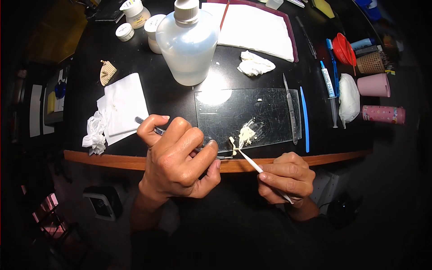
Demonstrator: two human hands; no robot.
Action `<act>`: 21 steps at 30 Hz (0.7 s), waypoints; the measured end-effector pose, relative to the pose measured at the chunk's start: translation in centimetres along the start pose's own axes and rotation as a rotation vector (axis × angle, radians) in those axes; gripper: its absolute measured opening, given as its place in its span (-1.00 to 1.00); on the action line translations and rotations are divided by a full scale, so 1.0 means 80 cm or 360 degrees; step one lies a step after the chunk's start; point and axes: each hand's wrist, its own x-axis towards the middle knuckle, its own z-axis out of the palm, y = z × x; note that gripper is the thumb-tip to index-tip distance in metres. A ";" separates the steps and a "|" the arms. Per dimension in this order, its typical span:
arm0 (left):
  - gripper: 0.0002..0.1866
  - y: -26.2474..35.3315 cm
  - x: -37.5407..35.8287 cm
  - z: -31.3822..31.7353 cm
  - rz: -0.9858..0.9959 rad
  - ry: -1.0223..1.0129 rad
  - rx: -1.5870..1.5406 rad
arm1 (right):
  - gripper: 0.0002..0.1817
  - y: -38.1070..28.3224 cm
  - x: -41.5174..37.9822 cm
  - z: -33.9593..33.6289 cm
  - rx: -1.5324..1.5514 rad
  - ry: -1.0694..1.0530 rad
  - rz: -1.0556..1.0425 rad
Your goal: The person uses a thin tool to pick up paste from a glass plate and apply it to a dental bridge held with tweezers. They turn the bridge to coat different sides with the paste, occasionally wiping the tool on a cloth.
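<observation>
My left hand [180,157] is closed around a slim metal instrument [158,131] that looks like tweezers, its rounded end sticking out behind the fingers. By its tip is a small cream-coloured piece [232,143], at the front edge of a glass slab [216,121]. My right hand [288,177] pinches a thin white stick tool [251,161] with tapered ends. That tool's point meets the cream piece. Just beyond, cream paste [247,135] is smeared on the glass. A metal scalpel handle [289,105] lies along the slab's right side.
A large clear bottle [188,49] stands behind the slab, beside white jars [136,15]. Folded white paper [126,103] and crumpled tissue [95,132] lie left. To the right are a blue stick [304,119], a labelled syringe [327,81] and a pink cup [374,85].
</observation>
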 end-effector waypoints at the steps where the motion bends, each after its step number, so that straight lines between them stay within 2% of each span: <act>1: -0.74 0.000 0.000 0.000 -0.0001 0.0001 -0.0004 | -0.73 0.000 0.000 -0.001 0.0004 -0.0013 0.0005; 21: -0.73 -0.001 -0.001 0.002 0.0009 0.0009 -0.0011 | -0.71 -0.003 0.002 -0.006 -0.0028 -0.0094 0.0027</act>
